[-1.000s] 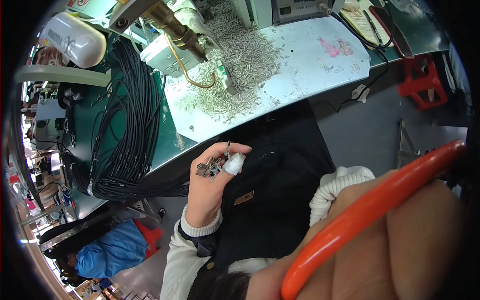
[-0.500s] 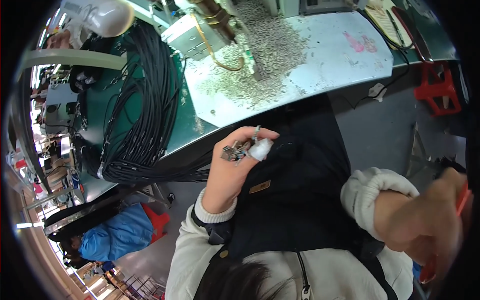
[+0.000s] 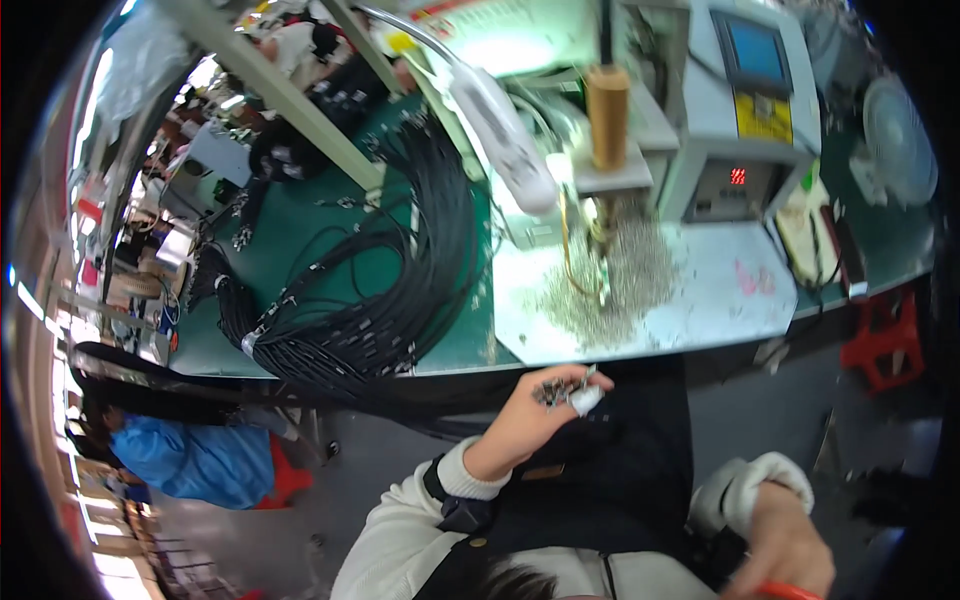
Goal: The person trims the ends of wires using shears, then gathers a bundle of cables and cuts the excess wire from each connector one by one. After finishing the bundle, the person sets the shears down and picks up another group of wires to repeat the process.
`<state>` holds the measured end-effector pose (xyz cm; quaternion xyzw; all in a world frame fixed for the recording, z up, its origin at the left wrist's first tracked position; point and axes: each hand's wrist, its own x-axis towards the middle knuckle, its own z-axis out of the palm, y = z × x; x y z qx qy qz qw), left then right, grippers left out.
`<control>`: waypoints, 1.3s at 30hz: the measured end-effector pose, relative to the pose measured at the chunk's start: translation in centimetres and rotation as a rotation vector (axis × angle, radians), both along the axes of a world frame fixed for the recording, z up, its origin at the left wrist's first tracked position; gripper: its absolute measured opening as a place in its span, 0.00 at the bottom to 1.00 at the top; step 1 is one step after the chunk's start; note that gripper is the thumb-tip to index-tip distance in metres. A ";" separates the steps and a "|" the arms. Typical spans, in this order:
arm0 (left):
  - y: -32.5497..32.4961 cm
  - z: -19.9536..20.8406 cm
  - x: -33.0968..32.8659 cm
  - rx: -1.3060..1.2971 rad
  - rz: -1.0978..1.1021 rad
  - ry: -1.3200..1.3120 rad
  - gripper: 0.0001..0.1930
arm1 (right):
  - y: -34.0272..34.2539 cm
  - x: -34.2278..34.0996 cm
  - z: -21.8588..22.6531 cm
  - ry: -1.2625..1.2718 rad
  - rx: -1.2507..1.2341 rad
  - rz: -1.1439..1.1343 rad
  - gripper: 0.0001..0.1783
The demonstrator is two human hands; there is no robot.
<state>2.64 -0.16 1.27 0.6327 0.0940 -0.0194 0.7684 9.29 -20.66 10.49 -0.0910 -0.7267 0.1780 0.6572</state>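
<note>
Behind me a workshop is spreading out, and a green tabletop (image 3: 280,240) is carrying a looped bundle of black cables (image 3: 350,350). To the right of the cables, a white plate (image 3: 715,320) is lying below the machine (image 3: 607,120), and a heap of tiny metal bits (image 3: 645,275) is covering much of it.

My left grip (image 3: 530,420) is holding a small clutch of metal parts (image 3: 550,393) between thumb and fingers, just in front of the tabletop's edge; a white wrap (image 3: 587,400) is covering my thumb. My right grip (image 3: 790,550) is hanging low, well apart from the left, and seems to be grasping a red curved piece (image 3: 788,591), cut off by the lower edge.

I'm judging this as partway: the clutch is already in hand, many loose bits are remaining on the plate, and neither of my 2 grips is touching the machine. I'm seeing nothing clearly finished.
</note>
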 end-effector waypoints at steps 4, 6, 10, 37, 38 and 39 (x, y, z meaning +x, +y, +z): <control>0.8 1.2 -1.5 -0.029 -0.037 0.025 0.08 | 1.6 2.0 -4.0 -0.041 -0.269 -0.017 0.09; 1.5 1.8 -2.2 -0.048 -0.030 0.049 0.07 | 2.9 1.6 -6.4 0.037 -0.556 -0.364 0.05; 1.9 2.7 -3.4 -0.142 0.191 -0.206 0.08 | 8.3 -1.7 -11.6 0.400 -0.904 -0.678 0.11; 31.3 -9.6 -10.4 0.739 1.834 -0.107 0.33 | 14.6 -2.7 -12.7 -0.233 -0.948 -0.299 0.12; 31.7 -9.8 -10.2 0.714 1.822 -0.130 0.34 | 14.8 -2.6 -12.4 -0.219 -0.960 -0.260 0.12; 31.7 -10.0 -9.9 0.682 1.798 -0.149 0.35 | 14.8 -2.5 -12.3 -0.199 -0.982 -0.255 0.12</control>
